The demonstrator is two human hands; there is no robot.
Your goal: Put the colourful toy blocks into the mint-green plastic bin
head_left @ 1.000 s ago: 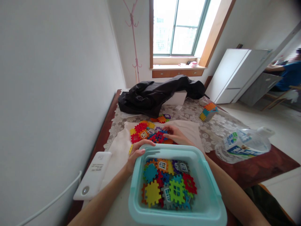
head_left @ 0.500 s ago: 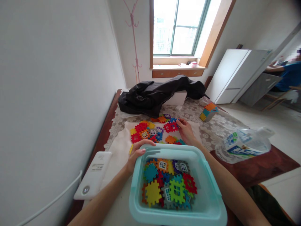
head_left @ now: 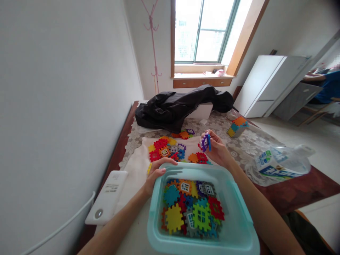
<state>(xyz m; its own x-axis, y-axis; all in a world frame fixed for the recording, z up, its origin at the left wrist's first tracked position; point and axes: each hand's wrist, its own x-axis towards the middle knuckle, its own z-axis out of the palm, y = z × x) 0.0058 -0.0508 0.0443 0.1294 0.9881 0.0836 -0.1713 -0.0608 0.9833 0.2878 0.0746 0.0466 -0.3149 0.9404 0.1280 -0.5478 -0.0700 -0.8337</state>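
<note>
My left hand (head_left: 157,173) is closed on the back left rim of a light teal plastic tub (head_left: 156,230). Inside the tub lie interlocking building tiles, among them a yellow tile (head_left: 174,217) and a green window tile (head_left: 202,216). Raised above the cloth behind the tub, my right hand (head_left: 216,147) pinches a few tiles; a purple one with a white window (head_left: 205,142) and a blue one (head_left: 209,142) show at its fingertips. Left of it, a pile of tiles (head_left: 164,152) in several colours lies on a cream cloth (head_left: 138,159).
A black jacket (head_left: 162,109) covers the table's far end. At the right stand an assembled tile block (head_left: 237,126) and a large clear plastic bottle (head_left: 281,164). A white power bank (head_left: 108,198) lies at the left, by a white cable (head_left: 63,226). A person in blue (head_left: 330,86) is at far right.
My right hand has lifted from the cloth with purple and blue tiles in its fingers. Red tiles that were by that hand have shifted. My left hand keeps its place on the tub rim.
</note>
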